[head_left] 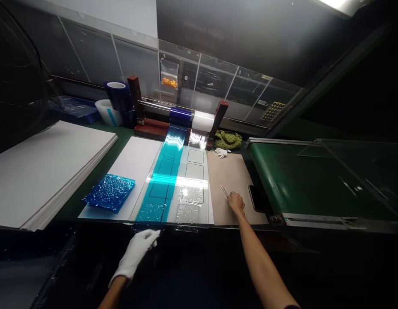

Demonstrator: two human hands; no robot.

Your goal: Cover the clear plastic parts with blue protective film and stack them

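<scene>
My left hand [139, 251], in a white glove, hovers in front of the table edge, just below the near end of the blue film [167, 176]. Its fingers are pinched together; whether anything thin is between them I cannot make out. Bare and resting over the brown board [229, 171], my right hand [236, 202] grips a thin, pointed metal tool [224, 190] aimed up and left. Between the hands, the blue strip and a clear film strip [190, 195] lie over a clear sheet with black rounded rectangles.
Both films come off a blue roll [180, 116] and a clear roll [203, 121] on a wooden stand. A crinkled blue film stack [110, 193] and white sheets [54, 167] lie left. To the right are a phone [257, 198] and a green conveyor belt [302, 180].
</scene>
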